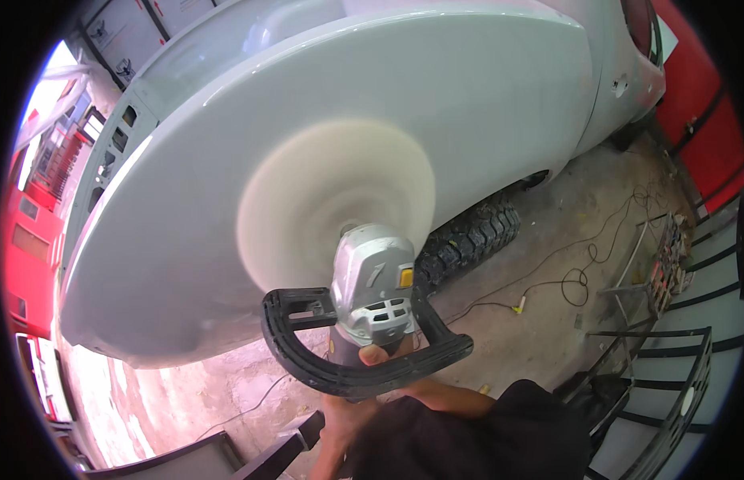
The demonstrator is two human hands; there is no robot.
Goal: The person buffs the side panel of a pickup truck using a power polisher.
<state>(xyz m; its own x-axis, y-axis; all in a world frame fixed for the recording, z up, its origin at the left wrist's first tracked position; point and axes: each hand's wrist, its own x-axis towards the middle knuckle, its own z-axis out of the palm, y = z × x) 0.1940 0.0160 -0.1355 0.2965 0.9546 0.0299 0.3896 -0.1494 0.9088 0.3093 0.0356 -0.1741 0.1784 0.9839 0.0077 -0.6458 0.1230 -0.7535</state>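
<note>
Both hands are on a rotary polisher with a silver head, a yellow button and a black D-shaped handle. My right hand wraps the dark body behind the head, its thumb on top and the rest largely hidden by the handle. Lower down, my left hand grips the rear of the body, partly covered by the handle and a dark shirt. The pale round polishing pad is blurred, as if spinning, against a light grey vehicle side panel. Its exact contact with the paint is hard to see.
A knobby black tyre shows below the panel. Dark cable loops over the concrete floor. At right stand a metal-framed rack and a red wall. A black metal beam lies at the lower left.
</note>
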